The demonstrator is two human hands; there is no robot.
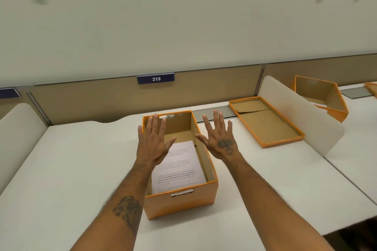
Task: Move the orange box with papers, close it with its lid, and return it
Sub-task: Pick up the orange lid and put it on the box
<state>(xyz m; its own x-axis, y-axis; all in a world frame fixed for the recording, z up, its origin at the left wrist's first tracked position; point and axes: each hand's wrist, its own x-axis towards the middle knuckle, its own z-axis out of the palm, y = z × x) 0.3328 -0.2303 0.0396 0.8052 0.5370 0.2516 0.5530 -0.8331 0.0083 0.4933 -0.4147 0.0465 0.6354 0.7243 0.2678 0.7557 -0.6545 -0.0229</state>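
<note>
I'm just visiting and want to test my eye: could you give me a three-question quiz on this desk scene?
1. True or false: the lid already sits on the orange box.
2. What lies inside the box?
3. The left hand and right hand are: A) gripping the box, B) spread open above it, C) holding the lid.

Key: 1 false, the lid lies upturned on the desk to the right. 2 printed papers. 3 B.

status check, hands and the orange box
Left hand and right hand open, empty, above orange box. Papers inside. Lid off, lying right. Nothing blocking.
</note>
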